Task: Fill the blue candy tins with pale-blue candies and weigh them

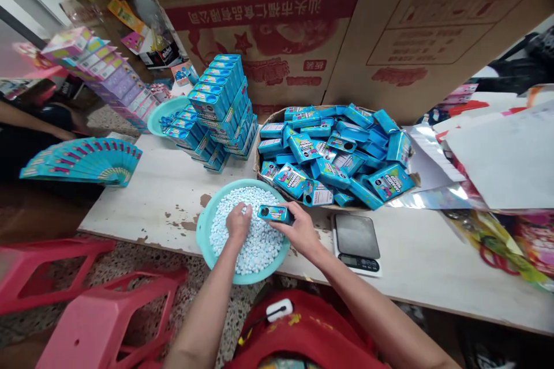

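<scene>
My right hand (300, 232) grips a small blue candy box (276, 214) lying on its side above a teal bowl (202, 233) full of small white candies (255, 242). My left hand (238, 221) rests in the candies with its fingers curled, pinching some. Just behind the bowl a shallow basket (258, 168) holds a heap of the same blue boxes (333, 155).
A stack of blue boxes (223, 106) stands at the back left beside another teal bowl (161, 115). A small digital scale (357, 242) lies to the right of the bowl. Large cardboard cartons (329, 17) stand behind. Pink plastic stools (95, 311) sit at lower left; a fan of blue cards (84, 160) lies left.
</scene>
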